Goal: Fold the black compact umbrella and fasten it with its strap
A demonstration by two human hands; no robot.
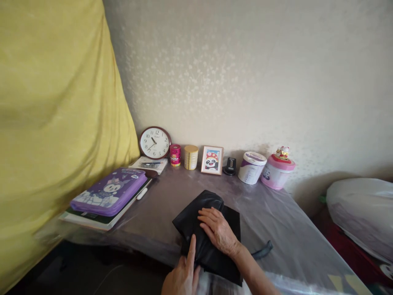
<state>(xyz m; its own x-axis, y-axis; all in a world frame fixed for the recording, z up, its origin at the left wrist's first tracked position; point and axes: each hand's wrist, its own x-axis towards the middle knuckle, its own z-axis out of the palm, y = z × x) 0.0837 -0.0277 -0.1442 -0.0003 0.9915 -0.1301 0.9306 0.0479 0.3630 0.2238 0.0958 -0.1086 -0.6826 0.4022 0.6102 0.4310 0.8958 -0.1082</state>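
Observation:
A black, slightly shiny folded piece [211, 241] lies near the table's front edge; it may be a bag or sheet, but I cannot tell which. My right hand [219, 229] rests flat on top of it, fingers extended together. Lower down, my left hand [182, 274] touches its near left part with the index finger stretched out and the thumb apart. The left hand's other fingers are partly hidden. A short dark strap [262, 250] lies to the right of the black piece, beyond my right wrist.
At left, a purple case [110, 192] sits on books, near a white marker [141, 194]. Along the wall stand a clock [155, 142], a pink can [175, 155], a yellow can [190, 157], a picture frame [212, 160], a black object [230, 166], and two tubs [252, 168].

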